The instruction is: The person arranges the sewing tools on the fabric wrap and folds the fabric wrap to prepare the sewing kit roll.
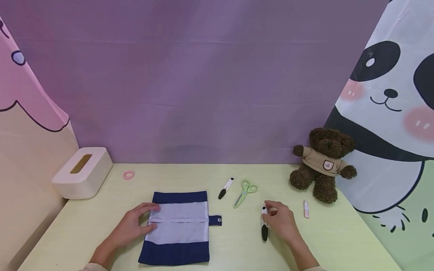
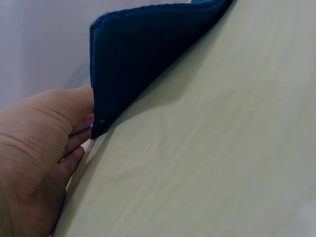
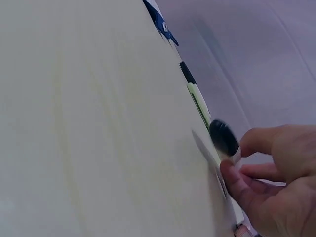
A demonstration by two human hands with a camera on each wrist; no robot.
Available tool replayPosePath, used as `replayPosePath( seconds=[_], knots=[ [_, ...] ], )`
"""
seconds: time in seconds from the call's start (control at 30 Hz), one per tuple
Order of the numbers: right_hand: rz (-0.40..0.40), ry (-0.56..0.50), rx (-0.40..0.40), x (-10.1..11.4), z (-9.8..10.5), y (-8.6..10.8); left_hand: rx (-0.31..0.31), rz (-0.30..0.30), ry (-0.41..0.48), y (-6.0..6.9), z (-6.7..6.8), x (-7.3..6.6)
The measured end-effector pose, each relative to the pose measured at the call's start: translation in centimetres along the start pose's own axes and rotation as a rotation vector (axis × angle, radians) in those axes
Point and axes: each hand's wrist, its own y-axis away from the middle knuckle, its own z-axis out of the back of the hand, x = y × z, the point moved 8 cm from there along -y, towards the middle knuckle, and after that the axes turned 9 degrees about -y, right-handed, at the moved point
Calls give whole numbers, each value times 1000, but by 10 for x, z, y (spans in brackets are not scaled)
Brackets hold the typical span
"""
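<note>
A navy and pale grey fabric pouch (image 1: 179, 231) lies spread out on the table, its snap tab (image 1: 215, 220) pointing right. My left hand (image 1: 135, 222) rests at its left edge, thumb and fingertips on the pale cloth. In the left wrist view, the corner of the navy cloth (image 2: 138, 59) stands off the tabletop and hides the thumb tip. My right hand (image 1: 279, 220) pinches a slim white tool with a black cap (image 1: 264, 232), upper end between thumb and fingers. From the right wrist, its rounded black cap (image 3: 224, 137) shows past the fingertips.
A matching white and black tool (image 1: 226, 188) and green scissors (image 1: 245, 194) lie between pouch and right hand. Further right are a small pink and white item (image 1: 306, 209) and a teddy bear (image 1: 323, 163). A pink ring (image 1: 129, 175) and a tissue box (image 1: 83, 173) are back left.
</note>
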Motion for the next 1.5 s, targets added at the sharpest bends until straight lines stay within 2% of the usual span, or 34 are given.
replayPosePath(
  seconds=[0.1,0.3,0.5,0.67,0.87,0.97,1.27,1.5],
  knots=[
    [-39,-89,5,-5,4,-1,0,-10,-4,0,0,0],
    [-68,-251,16,-2,6,-3,21,-22,-5,0,1,-2],
    [-63,-340,1,8,-2,-7,34,-30,-20,-1,3,-4],
    [-27,-388,0,25,-14,-13,0,-44,-62,-1,7,0],
    [-6,-462,7,46,-39,-21,-38,-59,-64,3,12,6],
    [7,-508,14,57,-55,-25,-51,-43,-55,5,15,9],
    [53,-622,68,90,-109,-39,-8,50,-33,7,18,17],
    [105,-646,115,114,-148,-45,-1,69,-33,8,14,22]
  ],
)
